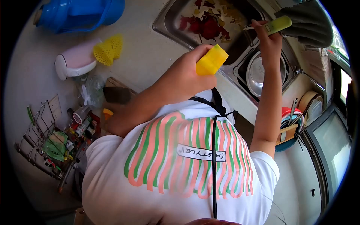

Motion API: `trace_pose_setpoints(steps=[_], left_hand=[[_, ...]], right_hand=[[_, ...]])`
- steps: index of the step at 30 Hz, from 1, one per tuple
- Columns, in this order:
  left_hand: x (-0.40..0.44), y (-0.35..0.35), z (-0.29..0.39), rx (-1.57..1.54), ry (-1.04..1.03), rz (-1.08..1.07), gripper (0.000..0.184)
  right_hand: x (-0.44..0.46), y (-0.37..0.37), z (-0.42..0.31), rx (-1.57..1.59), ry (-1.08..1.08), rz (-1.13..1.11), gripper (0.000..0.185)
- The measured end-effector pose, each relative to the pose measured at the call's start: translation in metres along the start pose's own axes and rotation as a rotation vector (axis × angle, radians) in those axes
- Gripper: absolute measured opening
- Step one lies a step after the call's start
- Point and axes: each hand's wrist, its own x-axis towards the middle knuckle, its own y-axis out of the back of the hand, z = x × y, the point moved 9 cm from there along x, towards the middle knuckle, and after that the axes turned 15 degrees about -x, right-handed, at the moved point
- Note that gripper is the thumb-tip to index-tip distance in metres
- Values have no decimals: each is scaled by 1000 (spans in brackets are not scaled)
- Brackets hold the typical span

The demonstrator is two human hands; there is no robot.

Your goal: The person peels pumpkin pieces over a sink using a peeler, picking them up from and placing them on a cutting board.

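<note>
My left hand [189,71] is closed around a bright yellow block of peeled produce [212,60], whose exact kind I cannot tell. A small green patch shows at its top corner. The block is above the counter, near the front rim of the sink [165,32]. Over the sink's right side, my right hand [268,37] grips a peeler [279,25] by its light green handle, its metal head pointing left. Peeler and block are apart. Dark red and yellow peelings [206,25] lie scattered in the basin under the hands.
A metal bowl [255,73] sits in the smaller basin. Behind the peeler hangs a grey cloth [311,24]. At left are a blue thermos [82,15], a pink-and-white appliance [77,58] and yellow netting [108,49]. A utensil holder [288,133] stands at right.
</note>
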Motion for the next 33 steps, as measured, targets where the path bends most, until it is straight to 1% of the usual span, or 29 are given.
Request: trace_pose_setpoints(steps=[2, 3, 6, 8, 11, 12, 13, 14, 15, 16, 17, 18, 19, 22, 23, 25, 26, 27, 28, 29, 30, 31, 32, 33], left_hand=[[4, -3, 0, 53, -53, 24, 44], [7, -6, -2, 30, -23, 13, 43], [14, -13, -5, -8, 60, -21, 42], [16, -17, -8, -6, 97, -40, 41], [14, -19, -9, 22, 3, -7, 41], [12, -23, 4, 21, -112, -36, 41], [6, -28, 18, 17, -225, -65, 41], [-3, -34, 33, 13, -337, -96, 41], [-13, -36, 44, -80, -355, -93, 44], [-12, -33, 39, -121, -306, -79, 44], [-10, -29, 34, -158, -267, -57, 45], [-8, -24, 31, -192, -232, -31, 46], [-3, -20, 27, -163, -157, -6, 47], [3, -16, 21, -119, -200, -12, 51], [4, -17, 21, -118, -223, -28, 52], [5, -21, 26, -111, -284, -58, 54], [7, -21, 22, -266, -212, -83, 54], [6, -20, 17, -423, -141, -107, 55], [5, -21, 13, -582, -72, -129, 55], [4, -21, 11, -619, -131, -149, 52], [1, -18, 11, -569, -191, -124, 52], [-3, -16, 9, -522, -244, -98, 52], [-8, -15, 10, -474, -299, -76, 51], [-11, -12, 8, -487, -295, -55, 55]], right_hand=[[-17, -17, -17, 270, -98, -45, 17], [-30, -33, -35, 574, -187, -100, 19], [-52, -59, -60, 615, -137, -262, 20], [-62, -70, -77, 406, -42, -350, 22], [-62, -70, -75, 659, -209, -308, 20], [-61, -70, -73, 747, -270, -293, 20], [-57, -65, -66, 837, -334, -179, 18], [-41, -60, -41, 721, -270, -102, 19], [-25, -46, -12, 344, -163, 9, 20], [-15, -28, 6, -37, -54, 112, 22], [-10, -24, 13, -398, 68, 99, 24], [-6, -27, 3, -753, 196, 88, 27], [-4, -32, 10, -885, 168, -36, 29], [-8, -29, 8, -89, -6, -85, 28], [-15, -40, 12, 471, -229, -57, 25], [-15, -43, 18, 77, -82, -140, 26], [-17, -46, 22, -120, -4, -180, 26], [-17, -46, 20, -783, 112, -139, 25], [-18, -44, 35, -425, -9, -140, 26], [-18, -45, 52, -65, -125, -146, 27], [-22, -52, 60, 295, -247, -158, 28], [-25, -56, 58, 454, -269, -176, 27], [-29, -58, 53, 461, -249, -197, 27], [-32, -61, 47, 469, -223, -218, 28]])
